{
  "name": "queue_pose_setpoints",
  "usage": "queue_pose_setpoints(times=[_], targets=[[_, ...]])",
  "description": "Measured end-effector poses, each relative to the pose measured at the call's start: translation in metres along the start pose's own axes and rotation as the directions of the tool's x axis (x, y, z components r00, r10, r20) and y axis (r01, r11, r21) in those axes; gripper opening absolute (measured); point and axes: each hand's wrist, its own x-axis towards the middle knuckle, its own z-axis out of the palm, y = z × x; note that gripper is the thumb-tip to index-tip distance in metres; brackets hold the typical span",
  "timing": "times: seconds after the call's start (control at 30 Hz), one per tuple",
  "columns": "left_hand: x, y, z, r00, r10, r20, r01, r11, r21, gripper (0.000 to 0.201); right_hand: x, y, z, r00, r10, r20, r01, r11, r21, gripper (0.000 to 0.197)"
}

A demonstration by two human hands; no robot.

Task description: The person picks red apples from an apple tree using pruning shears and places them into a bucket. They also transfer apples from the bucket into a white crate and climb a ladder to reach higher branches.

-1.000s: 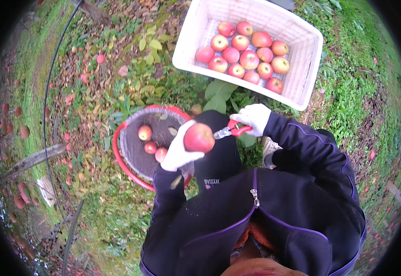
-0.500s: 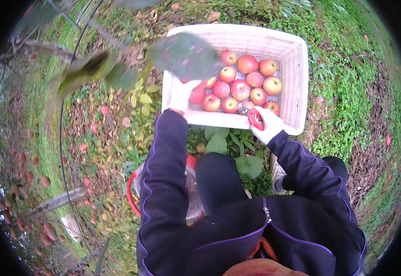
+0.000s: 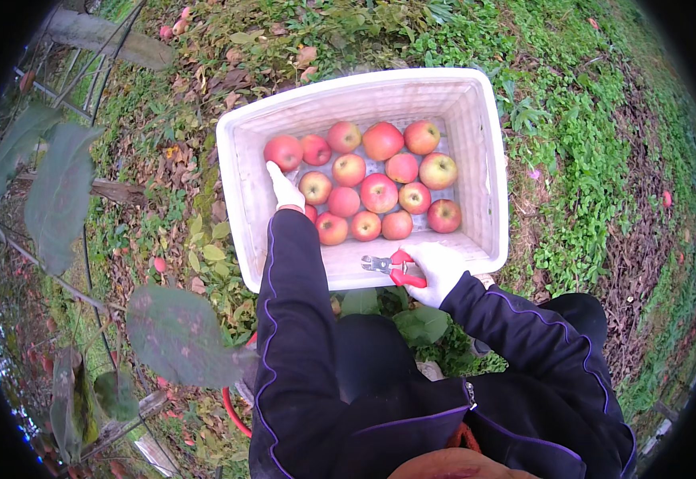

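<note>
A white crate [image 3: 364,80] stands on the ground before me, with several red and yellow apples [image 3: 379,192] spread in one layer on its floor. My left hand [image 3: 286,190], in a white glove, is inside the crate by its left wall. Its fingers are against a red apple [image 3: 283,150], partly hidden behind it. In my right hand [image 3: 441,271], also white-gloved, is a pair of red-handled pruning shears [image 3: 400,267]. The hand is closed round the handles over the crate's near rim, and the metal blades point left.
Large leaves [image 3: 180,335] on branches hang close at the left. Below them, a red rim [image 3: 236,413] of a container shows beside my left sleeve. Fallen apples [image 3: 159,264] lie among dry leaves and grass. A wooden post [image 3: 112,36] is at the far left.
The view has shifted, so the crate now appears lower and further left. The leaf that covered its left corner has moved aside. My left hand has reached farther into the crate.
</note>
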Motion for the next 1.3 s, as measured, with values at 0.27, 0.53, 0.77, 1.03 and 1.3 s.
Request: queue_pose_setpoints(times=[0.27, 0.53, 0.77, 1.03, 1.3], targets=[[-0.002, -0.006, -0.002, 0.969, -0.245, -0.010, 0.233, 0.908, 0.349, 0.075, -0.001, 0.002, 0.000, 0.995, 0.043, 0.088, -0.040, 0.998, -0.039, 0.041], [0.011, -0.008, -0.013, 0.967, 0.086, -0.239, 0.009, 0.928, 0.372, 0.056, -0.003, -0.001, -0.001, 0.999, 0.007, 0.040, 0.000, 0.983, -0.185, 0.045], [0.015, -0.012, 0.017, 0.976, 0.199, -0.083, -0.158, 0.923, 0.350, 0.061, -0.003, -0.002, -0.002, 0.997, 0.040, 0.063, -0.025, 0.972, -0.233, 0.044], [-0.048, -0.022, 0.100, 0.804, 0.395, 0.444, -0.433, -0.123, 0.893, 0.052, -0.002, -0.001, -0.002, 0.998, 0.012, 0.057, 0.000, 0.979, -0.204, 0.043], [-0.063, -0.040, 0.126, 0.914, 0.232, 0.332, -0.341, -0.003, 0.940, 0.081, -0.004, 0.005, 0.001, 0.999, 0.020, 0.050, -0.011, 0.983, -0.181, 0.050]])
